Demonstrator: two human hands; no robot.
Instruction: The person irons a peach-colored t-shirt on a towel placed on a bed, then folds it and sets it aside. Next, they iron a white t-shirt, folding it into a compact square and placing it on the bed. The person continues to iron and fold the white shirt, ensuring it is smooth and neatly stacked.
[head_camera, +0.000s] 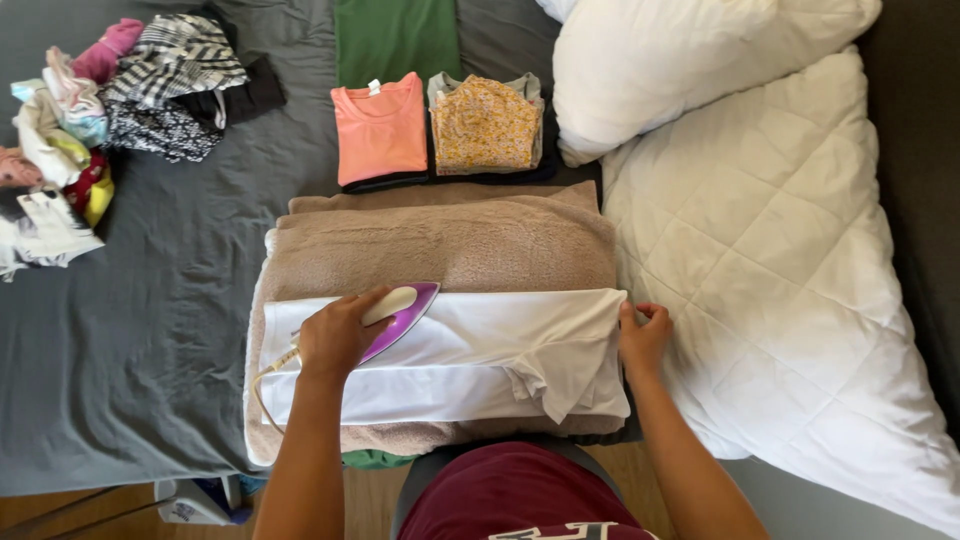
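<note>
A white garment (480, 345) lies folded across a brown towel (450, 245) on the bed. My left hand (338, 335) grips the handle of a purple and white iron (402, 312), which rests flat on the garment's left half. A pale cord runs from the iron's back toward the bed's front edge. My right hand (643, 338) pinches the garment's right edge, where the cloth is bunched and a sleeve is folded over.
Behind the towel lie a folded pink shirt (380, 128), a folded floral top (487, 125) and a green garment (396, 38). A heap of unfolded clothes (110, 100) sits far left on the grey sheet (150, 330). White quilted pillows (770, 240) fill the right side.
</note>
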